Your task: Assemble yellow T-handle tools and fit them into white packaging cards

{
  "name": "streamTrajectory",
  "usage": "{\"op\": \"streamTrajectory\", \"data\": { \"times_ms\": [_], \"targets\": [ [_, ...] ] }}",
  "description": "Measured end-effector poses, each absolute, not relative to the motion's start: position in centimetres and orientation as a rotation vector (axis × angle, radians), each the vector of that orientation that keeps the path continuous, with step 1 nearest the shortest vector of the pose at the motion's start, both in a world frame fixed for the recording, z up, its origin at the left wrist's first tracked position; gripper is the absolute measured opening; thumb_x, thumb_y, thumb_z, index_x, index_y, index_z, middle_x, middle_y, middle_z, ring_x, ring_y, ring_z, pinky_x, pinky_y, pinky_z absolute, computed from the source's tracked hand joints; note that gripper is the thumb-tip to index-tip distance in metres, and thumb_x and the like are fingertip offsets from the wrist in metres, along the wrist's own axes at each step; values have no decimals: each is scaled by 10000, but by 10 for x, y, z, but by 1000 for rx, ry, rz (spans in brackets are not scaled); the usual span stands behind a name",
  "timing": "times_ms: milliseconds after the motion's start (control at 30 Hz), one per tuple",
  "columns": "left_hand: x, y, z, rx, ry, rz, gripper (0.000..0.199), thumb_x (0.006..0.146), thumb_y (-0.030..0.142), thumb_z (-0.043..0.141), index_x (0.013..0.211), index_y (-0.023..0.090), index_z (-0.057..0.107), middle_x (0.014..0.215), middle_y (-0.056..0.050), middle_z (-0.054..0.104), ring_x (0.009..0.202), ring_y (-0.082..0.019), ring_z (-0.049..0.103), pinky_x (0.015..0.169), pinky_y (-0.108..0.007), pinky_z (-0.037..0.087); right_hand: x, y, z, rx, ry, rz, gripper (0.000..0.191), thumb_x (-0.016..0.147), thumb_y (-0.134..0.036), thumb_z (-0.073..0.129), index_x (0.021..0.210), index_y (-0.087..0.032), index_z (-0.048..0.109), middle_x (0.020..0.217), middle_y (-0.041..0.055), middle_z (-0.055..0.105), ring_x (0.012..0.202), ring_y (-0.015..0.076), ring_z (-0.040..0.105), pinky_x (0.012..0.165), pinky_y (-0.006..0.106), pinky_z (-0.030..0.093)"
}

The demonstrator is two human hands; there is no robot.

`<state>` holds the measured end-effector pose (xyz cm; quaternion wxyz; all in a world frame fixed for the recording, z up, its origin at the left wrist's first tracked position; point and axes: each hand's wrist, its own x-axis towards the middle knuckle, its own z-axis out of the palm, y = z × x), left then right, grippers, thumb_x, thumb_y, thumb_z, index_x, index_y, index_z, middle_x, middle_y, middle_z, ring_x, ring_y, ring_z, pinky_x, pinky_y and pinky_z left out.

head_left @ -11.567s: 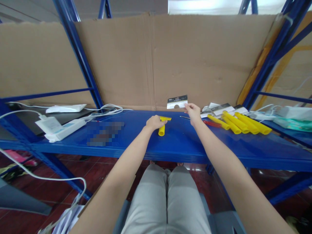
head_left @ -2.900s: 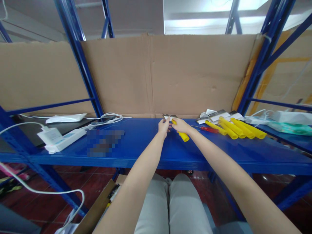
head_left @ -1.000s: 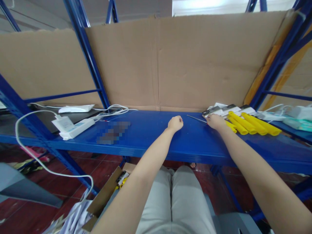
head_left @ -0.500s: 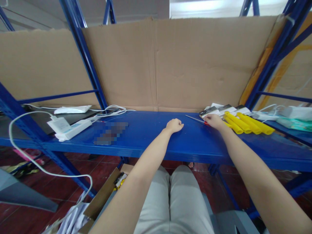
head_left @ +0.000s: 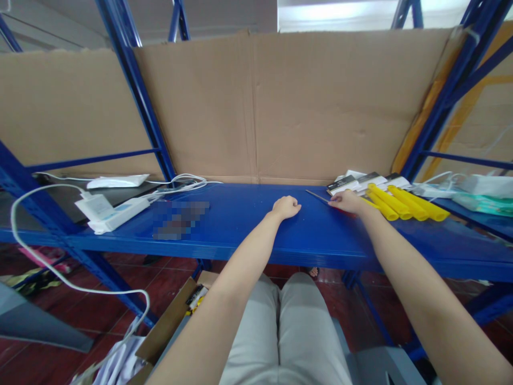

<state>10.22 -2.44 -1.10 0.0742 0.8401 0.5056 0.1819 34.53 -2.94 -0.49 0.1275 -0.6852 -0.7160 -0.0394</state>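
My left hand (head_left: 287, 207) rests on the blue shelf top (head_left: 240, 214), its fingers curled into a loose fist with nothing showing in it. To the right, my right hand (head_left: 344, 202) is closed on a pair of red-handled scissors, gripping near the handle end. The thin metal blades (head_left: 316, 195) point left and away from me, and the handles are mostly hidden under the palm. Just beyond that hand lie black-and-white cards or packets (head_left: 343, 185). Several yellow tubes (head_left: 404, 203) lie side by side to its right.
A white power strip (head_left: 120, 214) with a plugged-in charger (head_left: 94, 206) and cables sits at the left. A blurred-out dark item (head_left: 180, 220) lies near it. Cardboard (head_left: 320, 107) walls off the back between blue posts. An open carton (head_left: 168, 321) stands below, left of my legs.
My right hand has shifted slightly left over the scissors, covering more of the red handle. My left hand stays in place.
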Motion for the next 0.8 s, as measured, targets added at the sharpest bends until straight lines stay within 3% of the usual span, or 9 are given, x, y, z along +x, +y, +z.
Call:
{"op": "streamTrajectory", "data": {
  "times_ms": [500, 800],
  "targets": [
    [103, -25, -11, 2511, 1516, 573, 240, 855, 341, 537, 783, 193, 712, 903, -70, 718, 907, -212, 653, 793, -286, 479, 310, -36, -6, -1865, -1917, 42, 255, 801, -197, 598, 1019, -134, 715, 990, 90, 733, 878, 196, 682, 798, 253, 508],
    [103, -25, -11, 2521, 1503, 563, 233, 856, 332, 541, 783, 184, 705, 887, -72, 715, 885, -207, 652, 784, -288, 476, 312, -42, 1, -1861, -1973, -39, 278, 864, -238, 509, 1037, -146, 706, 1015, 94, 727, 893, 205, 675, 808, 263, 497]
  ]
}}
